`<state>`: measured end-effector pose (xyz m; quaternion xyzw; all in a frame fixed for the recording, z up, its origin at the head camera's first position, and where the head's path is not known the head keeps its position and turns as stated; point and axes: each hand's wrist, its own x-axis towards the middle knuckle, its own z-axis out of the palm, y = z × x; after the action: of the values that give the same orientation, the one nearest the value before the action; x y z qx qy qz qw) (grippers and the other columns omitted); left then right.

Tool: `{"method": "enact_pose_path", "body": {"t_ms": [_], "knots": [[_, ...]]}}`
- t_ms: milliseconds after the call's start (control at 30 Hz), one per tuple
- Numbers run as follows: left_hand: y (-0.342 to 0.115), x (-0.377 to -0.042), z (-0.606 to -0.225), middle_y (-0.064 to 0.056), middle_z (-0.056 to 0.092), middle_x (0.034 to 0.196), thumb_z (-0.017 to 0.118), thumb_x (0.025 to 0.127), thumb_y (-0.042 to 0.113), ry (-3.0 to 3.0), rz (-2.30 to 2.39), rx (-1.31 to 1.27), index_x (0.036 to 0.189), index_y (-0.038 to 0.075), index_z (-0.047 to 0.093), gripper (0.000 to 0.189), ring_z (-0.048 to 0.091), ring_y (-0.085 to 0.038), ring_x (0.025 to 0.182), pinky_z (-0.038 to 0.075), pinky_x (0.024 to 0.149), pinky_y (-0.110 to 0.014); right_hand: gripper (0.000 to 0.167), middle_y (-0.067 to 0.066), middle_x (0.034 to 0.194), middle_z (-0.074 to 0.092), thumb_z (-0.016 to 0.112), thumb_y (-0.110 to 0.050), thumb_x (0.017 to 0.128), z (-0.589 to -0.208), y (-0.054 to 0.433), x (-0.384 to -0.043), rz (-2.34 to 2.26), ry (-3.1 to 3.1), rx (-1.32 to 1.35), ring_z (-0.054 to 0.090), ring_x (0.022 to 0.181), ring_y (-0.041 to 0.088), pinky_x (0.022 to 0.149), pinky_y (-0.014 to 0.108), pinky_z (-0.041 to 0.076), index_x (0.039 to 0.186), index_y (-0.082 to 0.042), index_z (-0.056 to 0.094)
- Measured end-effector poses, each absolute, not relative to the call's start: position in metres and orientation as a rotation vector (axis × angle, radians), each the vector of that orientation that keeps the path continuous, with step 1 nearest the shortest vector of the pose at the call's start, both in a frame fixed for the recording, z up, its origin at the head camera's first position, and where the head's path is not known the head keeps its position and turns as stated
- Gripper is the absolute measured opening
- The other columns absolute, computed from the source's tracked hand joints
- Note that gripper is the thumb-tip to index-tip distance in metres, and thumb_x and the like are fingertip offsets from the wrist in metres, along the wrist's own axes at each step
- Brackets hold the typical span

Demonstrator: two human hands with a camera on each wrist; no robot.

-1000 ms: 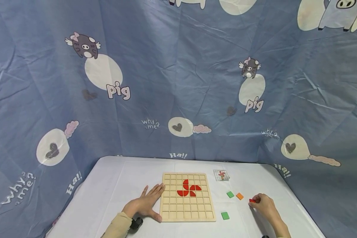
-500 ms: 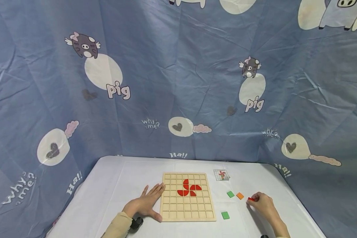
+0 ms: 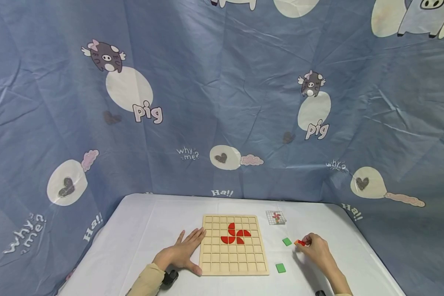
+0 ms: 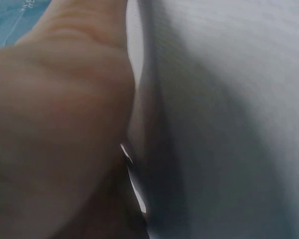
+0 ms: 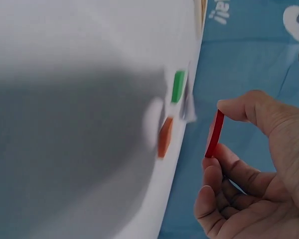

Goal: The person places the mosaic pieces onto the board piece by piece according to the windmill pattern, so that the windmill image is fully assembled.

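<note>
A thin red tile (image 5: 215,134) is pinched between thumb and forefinger of my right hand (image 3: 315,248), raised above the table. In the head view it partly covers the orange tile (image 5: 165,139), which lies on the cloth. My left hand (image 3: 183,251) lies spread, fingertips and thumb touching the left edge of the wooden grid board (image 3: 234,263). Several red quarter-round tiles (image 3: 228,239) sit in the board's cells as a pinwheel. The left wrist view holds mostly blurred skin and white cloth.
One green tile (image 3: 287,241) lies right of the board, a second green tile (image 3: 280,268) nearer the front. A small pattern card (image 3: 276,217) with a printed pinwheel lies at the back right. White cloth (image 3: 155,218) covers the table; a blue curtain (image 3: 192,123) hangs behind.
My right hand has moved left and slightly away from me with the red tile, from beside the orange tile to over it. The left hand and board stay put.
</note>
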<state>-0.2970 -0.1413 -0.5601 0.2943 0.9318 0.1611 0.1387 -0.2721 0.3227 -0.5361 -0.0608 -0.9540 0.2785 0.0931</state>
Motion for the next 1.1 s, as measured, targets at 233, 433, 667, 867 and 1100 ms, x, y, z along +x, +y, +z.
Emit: {"method": "enact_pose_path", "body": {"t_ms": [233, 433, 667, 867, 1100], "knots": [[-0.141, -0.296, -0.559, -0.012, 0.006, 0.164, 0.066, 0.059, 0.077, 2.695, 0.464, 0.837, 0.155, 0.006, 0.008, 0.133, 0.007, -0.033, 0.151, 0.0, 0.118, -0.065, 0.024, 0.004, 0.078, 0.062, 0.079, -0.019, 0.075, -0.533, 0.29, -0.273, 0.856, -2.801, -0.061, 0.05, 0.066, 0.012, 0.054, 0.021, 0.041, 0.084, -0.002, 0.064], [-0.141, -0.295, -0.557, -0.013, 0.006, 0.164, 0.067, 0.06, 0.076, 2.687, 0.475, 0.839, 0.155, 0.006, 0.008, 0.132, 0.007, -0.034, 0.15, 0.001, 0.117, -0.065, 0.022, 0.002, 0.079, 0.06, 0.08, -0.018, 0.075, -0.531, 0.256, -0.275, 0.855, -2.785, 0.047, 0.05, 0.067, 0.01, 0.054, 0.02, 0.041, 0.082, -0.005, 0.064], [-0.141, -0.295, -0.558, -0.013, 0.005, 0.163, 0.07, 0.061, 0.073, 2.688, 0.484, 0.852, 0.155, 0.006, 0.008, 0.131, 0.006, -0.034, 0.15, 0.0, 0.117, -0.065, 0.021, 0.0, 0.078, 0.059, 0.082, -0.017, 0.074, -0.532, 0.223, -0.278, 0.855, -2.777, 0.204, 0.05, 0.067, 0.008, 0.054, 0.019, 0.043, 0.079, -0.007, 0.064], [-0.141, -0.295, -0.559, -0.013, 0.005, 0.163, 0.071, 0.061, 0.072, 2.692, 0.474, 0.853, 0.155, 0.005, 0.008, 0.131, 0.006, -0.034, 0.15, 0.0, 0.117, -0.065, 0.021, 0.0, 0.079, 0.059, 0.081, -0.018, 0.075, -0.534, 0.203, -0.279, 0.881, -2.793, 0.274, 0.051, 0.07, 0.008, 0.055, 0.018, 0.045, 0.081, -0.008, 0.064], [-0.141, -0.295, -0.558, -0.012, 0.005, 0.164, 0.07, 0.061, 0.073, 2.691, 0.473, 0.836, 0.155, 0.006, 0.008, 0.132, 0.006, -0.033, 0.151, 0.0, 0.117, -0.065, 0.022, -0.001, 0.08, 0.058, 0.081, -0.019, 0.076, -0.537, 0.184, -0.281, 0.884, -2.812, 0.4, 0.051, 0.069, 0.006, 0.055, 0.017, 0.046, 0.083, -0.008, 0.063]]}}
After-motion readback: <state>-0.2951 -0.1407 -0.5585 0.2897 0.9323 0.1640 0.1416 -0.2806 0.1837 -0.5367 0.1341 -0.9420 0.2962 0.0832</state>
